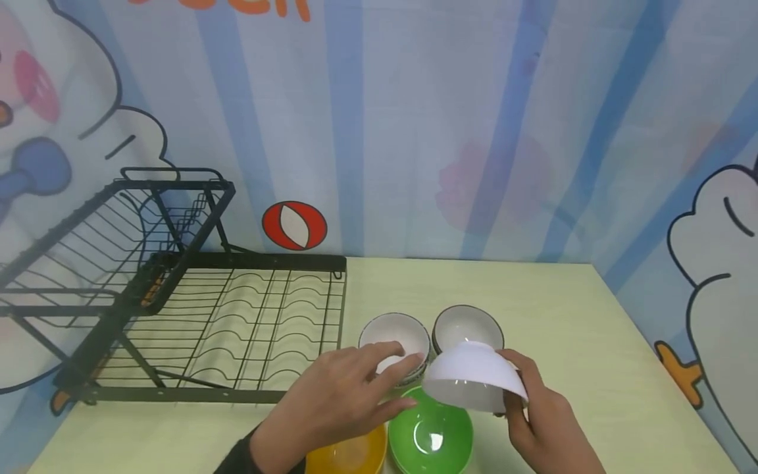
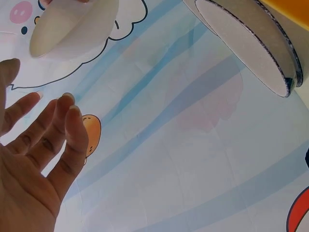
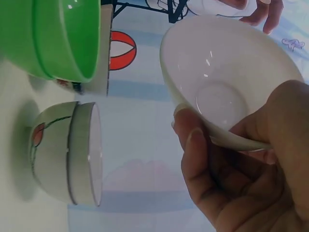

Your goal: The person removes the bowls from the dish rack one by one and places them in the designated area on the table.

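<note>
In my right hand is a white bowl, gripped at its rim and tipped mouth-down in the head view. The right wrist view shows the thumb inside that bowl and the fingers on its outer wall. My left hand hovers to the left with loosely bent, spread fingers and holds nothing. Beyond it are two stacks of patterned white bowls, a left one and a right one. Nearer stand green bowls, nested, and a yellow bowl, partly hidden by the left arm.
A black wire dish rack occupies the left of the pale table, its raised upper tier farther left. Behind the table hangs a blue-striped cartoon backdrop.
</note>
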`<state>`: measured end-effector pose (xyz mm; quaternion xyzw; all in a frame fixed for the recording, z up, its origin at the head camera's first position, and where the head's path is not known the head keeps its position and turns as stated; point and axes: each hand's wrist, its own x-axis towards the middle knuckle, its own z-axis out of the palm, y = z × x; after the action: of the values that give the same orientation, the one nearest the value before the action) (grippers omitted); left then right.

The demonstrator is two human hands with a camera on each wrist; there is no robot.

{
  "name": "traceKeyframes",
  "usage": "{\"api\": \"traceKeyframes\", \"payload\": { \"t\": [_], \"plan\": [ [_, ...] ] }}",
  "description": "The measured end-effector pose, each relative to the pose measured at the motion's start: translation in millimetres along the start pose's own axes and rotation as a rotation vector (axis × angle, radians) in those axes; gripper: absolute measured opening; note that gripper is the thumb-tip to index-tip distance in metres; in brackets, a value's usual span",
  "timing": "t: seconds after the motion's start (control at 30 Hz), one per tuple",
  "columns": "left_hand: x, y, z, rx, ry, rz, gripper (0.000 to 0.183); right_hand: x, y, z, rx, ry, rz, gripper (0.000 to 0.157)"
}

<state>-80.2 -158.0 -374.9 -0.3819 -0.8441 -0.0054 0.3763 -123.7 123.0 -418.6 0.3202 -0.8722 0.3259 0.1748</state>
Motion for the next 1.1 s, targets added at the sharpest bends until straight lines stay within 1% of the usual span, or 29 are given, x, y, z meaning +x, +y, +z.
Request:
{"api": "traceKeyframes", "payload": {
  "t": [0.13,0.27,0.33,0.4,0.57,0.63,0.83,0.93,1.03,1.1],
  "plan": [
    [-0.5,-0.6,-2.5,-0.004,-0.001,-0.001,0.042,-9,8,2.7,0.014,0.038,0.101,0.051],
    [-0.6,-2.8,-5.8,0.007,0.007,-0.005,0.042,-15,17,4.8,0.002,0.061,0.214,0.043],
    [-0.2,-3.9,-7.2,0.012,0.009,-0.006,0.042,-17,21,5.3,-0.008,0.067,0.249,0.039],
    [0.5,-4.3,-8.1,0.013,0.007,-0.006,0.042,-18,26,5.5,-0.03,0.073,0.258,0.037],
    [1.7,-3.5,-7.8,0.009,0.018,-0.001,0.042,-22,32,2.7,-0.065,0.045,0.3,0.033],
    [1.6,-2.8,-7.6,0.006,0.02,-0.004,0.043,-23,32,1.5,-0.063,0.019,0.337,0.032],
    [1.4,-0.3,-8.6,-0.012,0.014,-0.018,0.043,-30,37,1.8,-0.073,-0.008,0.413,0.033],
    [1.8,0.4,-8.7,-0.014,0.025,-0.02,0.042,-33,39,2.0,-0.074,-0.024,0.451,0.034],
    [2.3,0.8,-8.6,-0.01,0.038,-0.015,0.042,-35,42,2.2,-0.071,-0.056,0.502,0.035],
    [2.7,1.1,-8.4,-0.011,0.044,-0.012,0.042,-37,43,3.0,-0.061,-0.062,0.514,0.035]
  ]
}}
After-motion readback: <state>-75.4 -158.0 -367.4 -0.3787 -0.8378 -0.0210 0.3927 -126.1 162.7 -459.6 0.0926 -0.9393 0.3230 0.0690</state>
